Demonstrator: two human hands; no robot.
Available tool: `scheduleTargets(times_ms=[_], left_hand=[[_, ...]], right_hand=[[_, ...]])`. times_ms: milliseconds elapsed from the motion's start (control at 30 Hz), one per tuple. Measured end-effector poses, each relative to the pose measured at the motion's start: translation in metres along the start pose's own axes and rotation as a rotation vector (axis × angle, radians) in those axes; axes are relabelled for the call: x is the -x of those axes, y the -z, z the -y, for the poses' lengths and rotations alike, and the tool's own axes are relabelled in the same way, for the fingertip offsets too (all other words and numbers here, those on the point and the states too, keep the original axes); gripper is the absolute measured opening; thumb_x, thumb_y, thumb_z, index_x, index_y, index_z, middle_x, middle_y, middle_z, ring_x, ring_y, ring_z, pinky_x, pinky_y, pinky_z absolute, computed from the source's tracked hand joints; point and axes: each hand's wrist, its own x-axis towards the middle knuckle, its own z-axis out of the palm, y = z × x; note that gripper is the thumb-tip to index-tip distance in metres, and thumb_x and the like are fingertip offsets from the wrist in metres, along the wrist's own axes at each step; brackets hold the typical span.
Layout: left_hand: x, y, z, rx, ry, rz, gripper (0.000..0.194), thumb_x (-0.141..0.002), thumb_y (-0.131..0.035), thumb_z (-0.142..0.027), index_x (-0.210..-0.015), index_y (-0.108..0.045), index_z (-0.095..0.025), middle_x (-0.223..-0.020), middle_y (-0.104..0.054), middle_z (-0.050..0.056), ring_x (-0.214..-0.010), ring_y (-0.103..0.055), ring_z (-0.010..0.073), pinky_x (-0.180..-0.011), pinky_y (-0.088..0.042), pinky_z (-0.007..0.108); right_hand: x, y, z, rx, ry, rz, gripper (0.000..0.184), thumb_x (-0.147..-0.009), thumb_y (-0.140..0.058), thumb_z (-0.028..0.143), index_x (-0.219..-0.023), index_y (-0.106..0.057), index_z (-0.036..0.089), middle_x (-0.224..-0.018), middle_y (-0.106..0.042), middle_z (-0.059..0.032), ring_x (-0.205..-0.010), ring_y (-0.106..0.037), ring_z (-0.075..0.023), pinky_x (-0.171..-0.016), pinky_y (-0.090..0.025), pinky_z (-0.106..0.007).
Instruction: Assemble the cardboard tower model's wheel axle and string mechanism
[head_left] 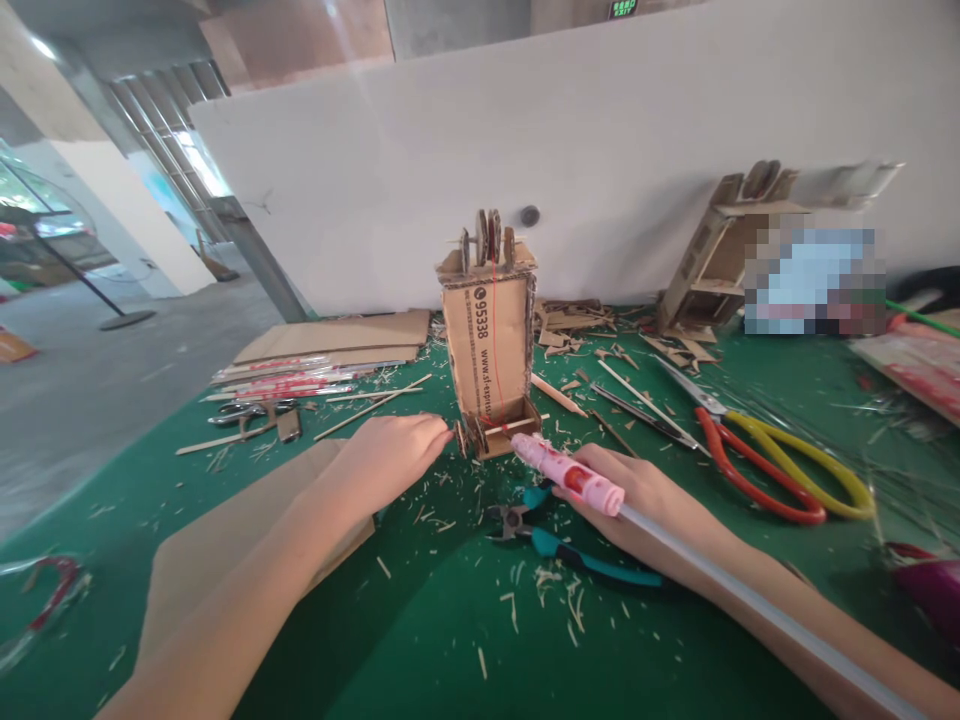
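A tall cardboard tower model (489, 340) stands upright on the green table (420, 620), with small cardboard wheels on top and a red thread running down its front. My left hand (394, 458) reaches to its lower left corner, fingers pinched on a small cardboard wheel on an axle stick. My right hand (637, 495) grips a pink glue gun (571, 476) with a long white glue stick behind it, nozzle pointing at the tower's base.
Teal-handled pliers (555, 540) lie under my right hand. Large red-and-yellow scissors (780, 465) lie to the right. Wooden sticks, cardboard scraps and another cardboard model (712, 260) sit near the white wall. Flat cardboard sheets (337, 340) and grey scissors (247, 412) lie at left.
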Motion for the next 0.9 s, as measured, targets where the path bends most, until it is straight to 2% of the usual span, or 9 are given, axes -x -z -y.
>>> scheduleTargets(times_ms=[133, 267, 533, 733, 800, 900], left_hand=[[0.000, -0.001, 0.000, -0.004, -0.001, -0.015, 0.031, -0.098, -0.032, -0.029, -0.082, -0.057, -0.019, -0.081, -0.066, 0.003, -0.069, -0.062, 0.0164, -0.051, -0.034, 0.027], [0.000, -0.001, -0.001, -0.023, 0.008, -0.005, 0.030, -0.098, -0.032, -0.028, -0.083, -0.057, -0.020, -0.082, -0.066, 0.002, -0.070, -0.062, 0.0176, -0.052, -0.035, 0.027], [-0.001, 0.000, 0.000, -0.025, 0.003, -0.026, 0.030, -0.098, -0.033, -0.029, -0.083, -0.057, -0.020, -0.082, -0.067, 0.002, -0.067, -0.061, 0.0171, -0.052, -0.033, 0.028], [0.001, 0.003, 0.001, 0.030, -0.022, -0.044, 0.030, -0.098, -0.034, -0.030, -0.086, -0.059, -0.020, -0.081, -0.067, 0.001, -0.069, -0.062, 0.0178, -0.055, -0.036, 0.029], [0.001, 0.004, 0.002, 0.042, -0.036, -0.039, 0.030, -0.097, -0.034, -0.031, -0.086, -0.059, -0.020, -0.082, -0.067, 0.001, -0.070, -0.062, 0.0182, -0.056, -0.037, 0.030], [0.002, 0.005, 0.003, 0.064, -0.061, -0.041, 0.030, -0.096, -0.035, -0.032, -0.083, -0.059, -0.020, -0.080, -0.067, 0.002, -0.069, -0.062, 0.0175, -0.056, -0.038, 0.030]], right_hand=[[0.000, 0.003, 0.002, -0.024, -0.029, -0.029, 0.016, -0.093, -0.042, 0.035, -0.086, -0.047, 0.021, -0.076, -0.060, -0.0018, -0.061, -0.058, -0.0143, -0.054, -0.040, -0.026], [-0.001, 0.006, 0.005, 0.010, 0.005, -0.022, 0.014, -0.091, -0.044, 0.033, -0.084, -0.048, 0.021, -0.075, -0.060, -0.0019, -0.055, -0.056, -0.0135, -0.049, -0.037, -0.025], [-0.001, 0.007, 0.005, -0.021, -0.034, -0.002, 0.015, -0.091, -0.044, 0.034, -0.084, -0.047, 0.021, -0.073, -0.059, -0.0011, -0.057, -0.057, -0.0139, -0.050, -0.038, -0.025], [-0.002, 0.014, 0.008, -0.153, -0.122, -0.016, 0.019, -0.090, -0.045, 0.038, -0.081, -0.049, 0.022, -0.072, -0.060, 0.0007, -0.060, -0.057, -0.0133, -0.053, -0.040, -0.025], [-0.003, 0.015, 0.007, -0.195, -0.156, -0.063, 0.017, -0.088, -0.048, 0.038, -0.084, -0.052, 0.022, -0.073, -0.062, 0.0003, -0.062, -0.059, -0.0138, -0.055, -0.042, -0.025], [-0.003, 0.013, 0.005, -0.256, -0.290, -0.217, 0.020, -0.084, -0.052, 0.042, -0.085, -0.056, 0.022, -0.066, -0.061, 0.0005, -0.057, -0.058, -0.0154, -0.053, -0.042, -0.026]])
